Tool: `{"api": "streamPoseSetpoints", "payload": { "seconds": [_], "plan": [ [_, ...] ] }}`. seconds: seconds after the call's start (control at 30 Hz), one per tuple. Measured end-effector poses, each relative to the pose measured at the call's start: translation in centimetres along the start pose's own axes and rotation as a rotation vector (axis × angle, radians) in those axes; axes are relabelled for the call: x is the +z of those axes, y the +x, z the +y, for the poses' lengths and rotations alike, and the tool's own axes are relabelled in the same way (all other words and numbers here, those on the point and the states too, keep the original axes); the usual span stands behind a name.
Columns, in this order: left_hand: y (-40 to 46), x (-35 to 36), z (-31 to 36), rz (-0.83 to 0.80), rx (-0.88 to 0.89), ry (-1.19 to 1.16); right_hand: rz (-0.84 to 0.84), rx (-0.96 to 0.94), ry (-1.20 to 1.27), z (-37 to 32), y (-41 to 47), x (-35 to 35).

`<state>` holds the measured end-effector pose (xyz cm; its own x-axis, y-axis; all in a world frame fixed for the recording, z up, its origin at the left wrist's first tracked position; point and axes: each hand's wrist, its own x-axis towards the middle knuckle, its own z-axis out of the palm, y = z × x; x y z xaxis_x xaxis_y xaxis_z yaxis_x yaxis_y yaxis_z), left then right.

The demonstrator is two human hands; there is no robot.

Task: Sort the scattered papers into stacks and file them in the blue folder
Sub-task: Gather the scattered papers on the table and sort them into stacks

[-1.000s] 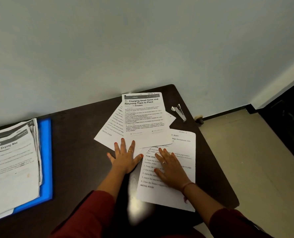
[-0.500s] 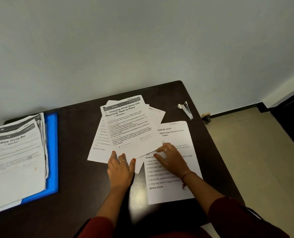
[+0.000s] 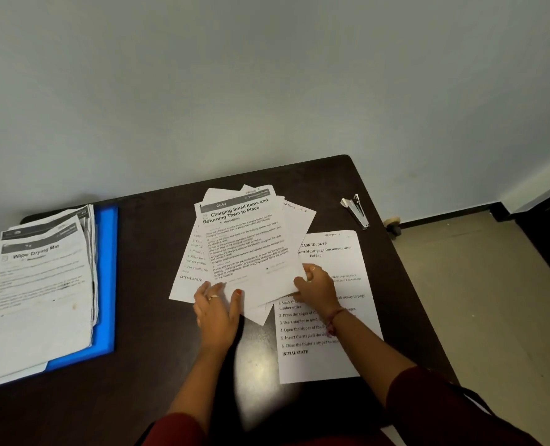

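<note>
Several loose sheets are fanning out btwn both hands, w/ the "Charging Small Items" page (image 3: 244,239) lying on top. Left hand (image 3: 217,312) is lying across the near-left edge of the fan, fingers fairly straight and close together, thumb reaching onto the paper; it looks to be pressing and nudging rather than gripping. Right hand (image 3: 315,288) is pinching the fan's near-right corner, fingers curling round the paper edge. Under the right wrist and stretching back toward the person, a separate "TASK ID: 3649" sheet (image 3: 334,362) is lying flat on the dark table (image 3: 145,284), its top edge tucking under the fan. Well beyond the right hand's fingertips, near the table's far corner, a small metal staple remover (image 3: 354,210) is sitting idle. Far off to the left of the left hand, the blue folder (image 3: 108,278) is lying open w/ a thick stack of papers (image 3: 38,291) already resting on it. Step in hand, prob.: gathering scattered pages into one stack. Next move is likely calling for squaring the fan's edges, both hands closing inward, then picking up the 3649 sheet too, if it belongs w/ them. Risk: thin sheets slipping apart if only one corner is held.
</note>
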<state>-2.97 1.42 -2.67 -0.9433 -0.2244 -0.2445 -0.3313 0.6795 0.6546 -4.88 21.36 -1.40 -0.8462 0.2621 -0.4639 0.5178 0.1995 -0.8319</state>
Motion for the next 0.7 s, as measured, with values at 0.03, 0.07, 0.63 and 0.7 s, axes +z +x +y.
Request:
{"api": "streamPoseSetpoints", "payload": {
  "seconds": [0.03,0.07,0.63,0.7],
  "plan": [
    [0.2,-0.4,-0.1,0.03,-0.022,-0.004,-0.036,0.012,-0.031,0.3,-0.3,-0.2],
    [0.4,-0.7,-0.3,0.064,-0.047,0.016,-0.064,0.02,-0.066,0.6,-0.7,-0.5],
    [1.4,-3.7,-3.8,-0.204,-0.124,0.375,-0.085,-0.157,-0.81,1.1,-2.8,-3.6],
    [1.1,-3.7,-4.0,-0.225,-0.133,0.414,-0.006,-0.125,-0.58,-0.4,-1.9,-3.3]
  ]
}}
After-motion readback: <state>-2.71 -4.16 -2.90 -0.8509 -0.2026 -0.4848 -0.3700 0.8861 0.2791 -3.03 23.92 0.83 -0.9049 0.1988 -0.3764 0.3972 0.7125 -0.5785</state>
